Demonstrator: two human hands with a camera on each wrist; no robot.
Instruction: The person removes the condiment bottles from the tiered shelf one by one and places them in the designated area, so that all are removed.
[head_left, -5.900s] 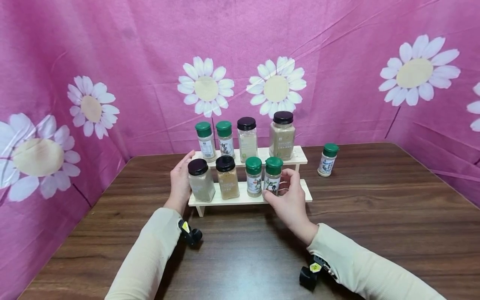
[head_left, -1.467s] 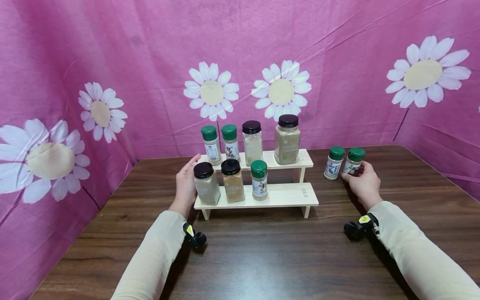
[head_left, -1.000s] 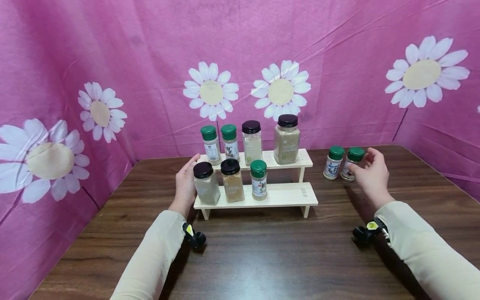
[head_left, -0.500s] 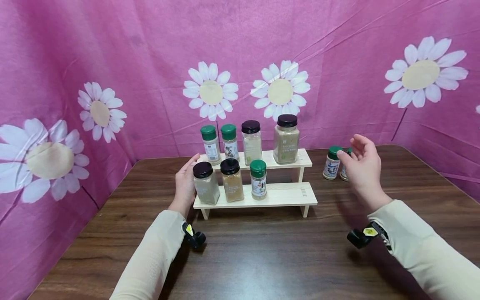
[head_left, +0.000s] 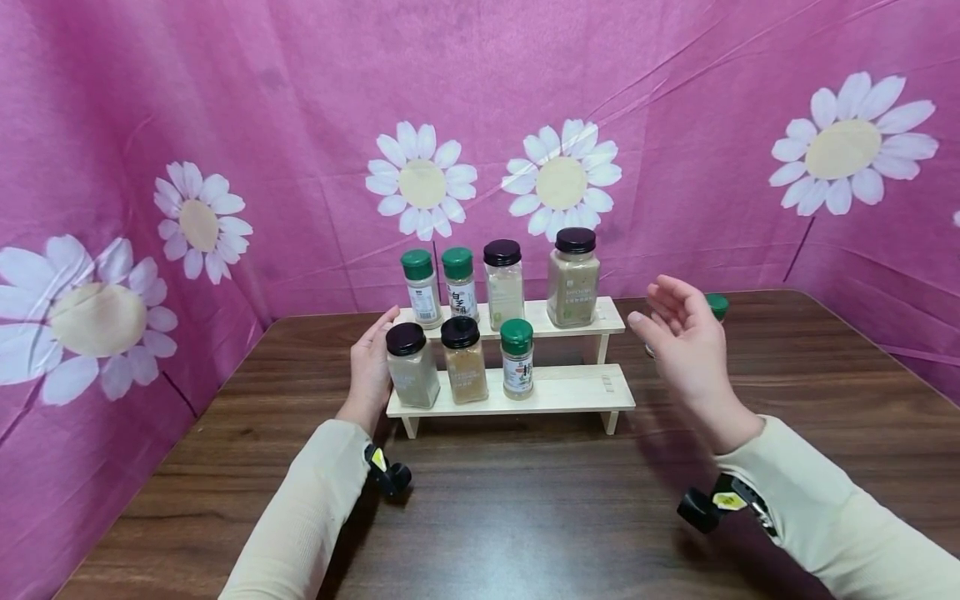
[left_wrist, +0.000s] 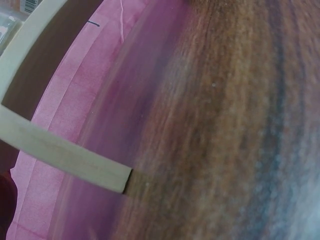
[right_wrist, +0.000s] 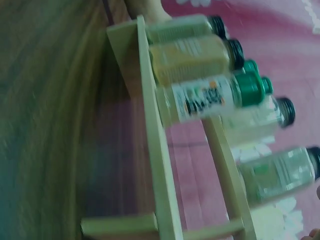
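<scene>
A two-tier wooden spice rack (head_left: 570,392) stands on the table. On its lower shelf are two black-capped spice jars and a green-capped jar (head_left: 517,367) at their right. The upper shelf carries two green-capped jars (head_left: 460,283) and two black-capped ones, the right one (head_left: 573,283) set apart. My left hand (head_left: 369,371) touches the rack's left side with its fingers fairly straight; its thumb is hidden. My right hand (head_left: 690,350) hovers right of the rack, fingers loosely bent and holding nothing. Behind it, a green cap (head_left: 717,305) shows; the jars there are mostly covered.
The brown wooden table (head_left: 480,517) extends in front of the rack and to both sides. A pink cloth (head_left: 300,208) with white daisies hangs behind it and round the sides.
My right hand has taken the lower shelf's rightmost green-capped jar, stood it beside another on the table at right, let go and moved left towards the rack. My left hand stays put.
</scene>
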